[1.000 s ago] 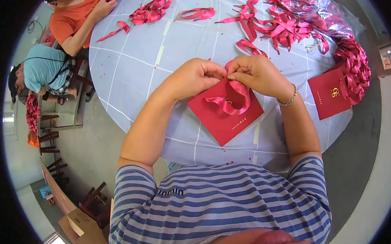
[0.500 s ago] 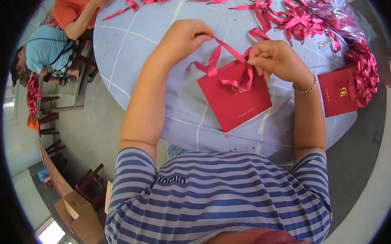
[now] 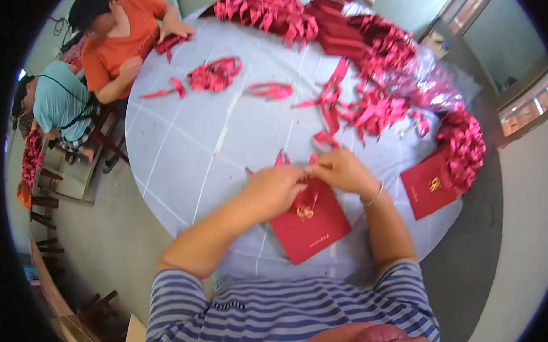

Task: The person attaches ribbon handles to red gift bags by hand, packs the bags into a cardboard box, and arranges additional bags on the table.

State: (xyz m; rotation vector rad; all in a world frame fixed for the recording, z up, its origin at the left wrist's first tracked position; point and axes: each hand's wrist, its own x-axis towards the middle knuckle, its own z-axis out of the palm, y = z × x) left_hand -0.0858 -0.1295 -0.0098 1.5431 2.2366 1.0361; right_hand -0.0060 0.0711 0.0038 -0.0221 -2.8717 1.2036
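So the flat red bag is laid on the round table, right in front of the striped shirt, with its gold logo turned up. Its top edge is worked at by both hands. The left hand is curled in at the top left, fingers mostly closed, but what's held in them can't be told (the fingertips are partly hidden). By the right hand, thumb and forefinger pinched together, the pink ribbon is gripped at the bag's top. A bracelet is worn on that wrist.

Off to the right, another red bag can be seen lying beside a ribboned heap. Loose ribbons are scattered farther back, near some clear plastic. At the far left, a small red piece is being handled by a co-worker in an orange top.
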